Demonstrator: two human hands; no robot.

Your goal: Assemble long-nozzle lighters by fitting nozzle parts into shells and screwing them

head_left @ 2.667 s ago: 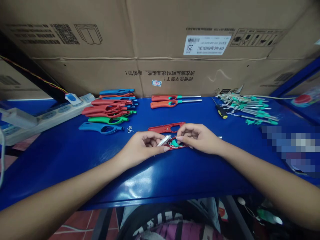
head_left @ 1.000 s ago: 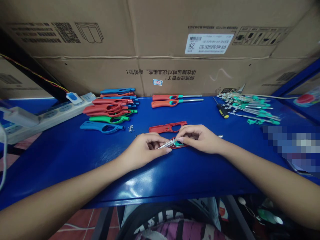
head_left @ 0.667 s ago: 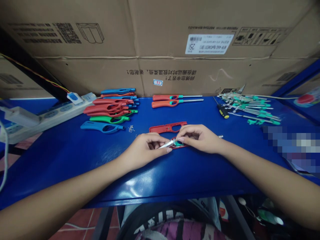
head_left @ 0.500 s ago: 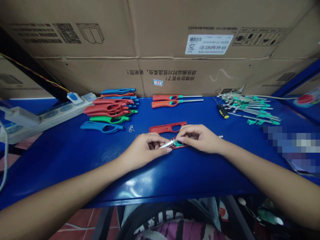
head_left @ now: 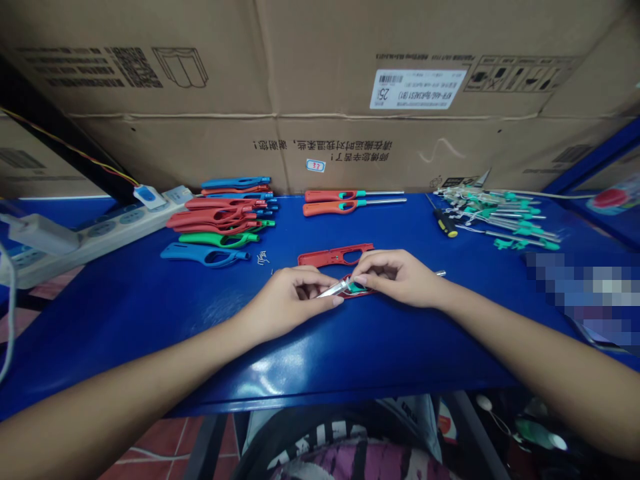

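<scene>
In front of me at the middle of the table, my left hand (head_left: 295, 299) is closed around a clear, silvery lighter gas tank (head_left: 334, 289). My right hand (head_left: 393, 275) pinches at the tank's right end; what lies between its fingertips is too small to tell. Beneath both hands is a red lighter shell half (head_left: 367, 294) holding a green trigger (head_left: 356, 287) and thin white wire, partly covered by fingers. A metal lighter tube (head_left: 441, 273) pokes out beyond my right hand. Just behind the hands lies another red shell half (head_left: 330, 255), its inner side up.
Left: stacked red, green and blue lighter shells (head_left: 213, 217), small screws (head_left: 263, 258) and a power strip (head_left: 127, 223). Behind: two lighters with red-orange shells (head_left: 327, 208). Right: a screwdriver (head_left: 444, 223), green-ended metal tubes (head_left: 520, 220) in a pile. A cardboard sheet (head_left: 200, 140) backs the table.
Almost nothing differs. Both hands stay at the same spot on the gas tank, with at most a tiny shift of the fingers.
</scene>
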